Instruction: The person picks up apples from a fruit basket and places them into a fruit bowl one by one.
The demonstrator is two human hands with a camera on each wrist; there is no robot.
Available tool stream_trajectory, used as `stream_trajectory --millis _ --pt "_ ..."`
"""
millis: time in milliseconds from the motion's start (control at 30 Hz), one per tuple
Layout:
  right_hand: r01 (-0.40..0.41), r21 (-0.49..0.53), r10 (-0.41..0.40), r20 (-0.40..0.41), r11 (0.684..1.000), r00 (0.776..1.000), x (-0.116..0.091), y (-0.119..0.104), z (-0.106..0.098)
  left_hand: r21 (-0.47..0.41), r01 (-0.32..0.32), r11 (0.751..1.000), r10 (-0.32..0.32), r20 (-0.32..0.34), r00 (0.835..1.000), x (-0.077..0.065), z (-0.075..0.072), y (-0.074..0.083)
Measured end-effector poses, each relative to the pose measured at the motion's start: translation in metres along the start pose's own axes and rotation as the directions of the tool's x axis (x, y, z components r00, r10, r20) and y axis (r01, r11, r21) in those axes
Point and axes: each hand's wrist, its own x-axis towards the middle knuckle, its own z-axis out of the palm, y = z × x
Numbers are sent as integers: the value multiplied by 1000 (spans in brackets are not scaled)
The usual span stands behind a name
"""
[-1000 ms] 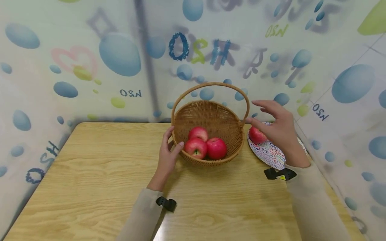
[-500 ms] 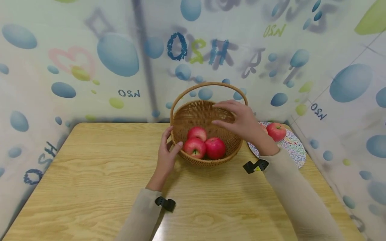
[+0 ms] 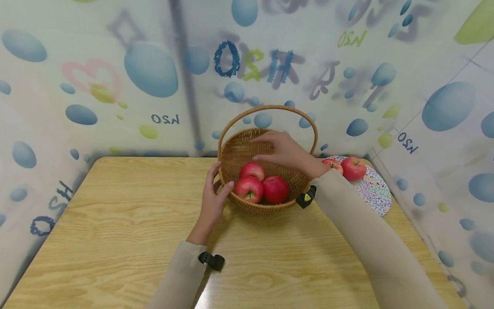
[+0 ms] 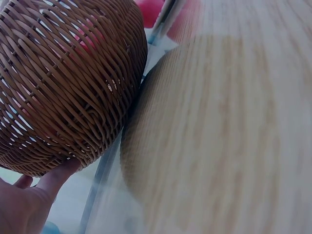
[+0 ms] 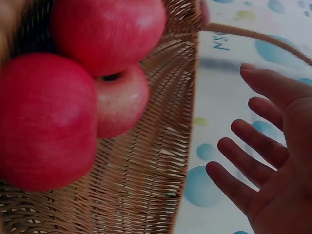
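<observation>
A wicker basket [image 3: 266, 206] with an arched handle stands upright on the table, with three red apples [image 3: 275, 190] in it. My left hand [image 3: 213, 201] holds the basket's left side, the thumb lying against the wicker. In the left wrist view, that thumb [image 4: 61, 178] touches the outside of the weave; most of the other fingers are hidden. Above the apples, inside the handle's arch, is my right hand [image 3: 283, 150], its fingers spread with nothing in them. The right wrist view shows its bare palm [image 5: 287, 190] apart from the apples.
To the basket's right lies a patterned plate [image 3: 372, 193] bearing two more apples [image 3: 353, 168], partly covered by the right forearm. The wooden table [image 3: 127, 227] meets a wall [image 3: 154, 137] printed with blue drops behind, and another wall at the right.
My right hand has moved left from beside the plate to over the basket, uncovering both apples on the plate. The left hand and the basket have stayed in place.
</observation>
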Motion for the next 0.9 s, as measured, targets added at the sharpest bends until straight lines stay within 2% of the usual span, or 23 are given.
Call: stream_trajectory --millis 167,400,800,900 --pt "-6 -19 8 108 1000 994 15 11 7 7 0 1000 0 -5 1000 0 0 0" --pt "-58 37 47 255 998 966 26 18 14 2 1 1000 -1 -5 1000 0 -1 0" --pt "-130 64 103 323 989 941 33 38 26 5 -2 1000 3 -8 1000 -1 -1 0" --pt "-151 104 106 346 983 932 33 42 32 7 5 1000 -5 -8 1000 -1 -1 0"
